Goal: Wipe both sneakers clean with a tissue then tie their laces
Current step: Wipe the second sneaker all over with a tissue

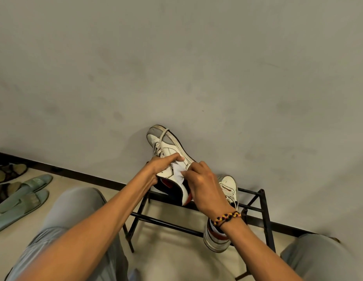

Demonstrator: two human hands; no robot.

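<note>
This looks like the entry corner of a home, the spot where footwear is kept. A low black metal shoe rack (pixel 255 209) stands against a plain, scuffed grey wall (pixel 176 67) with a dark skirting board (pixel 79 173) along its foot. On the pale tiled floor (pixel 172 252) to the left lie green slippers (pixel 22 197) and brown sandals (pixel 8 172), paired loosely beside each other.
</note>
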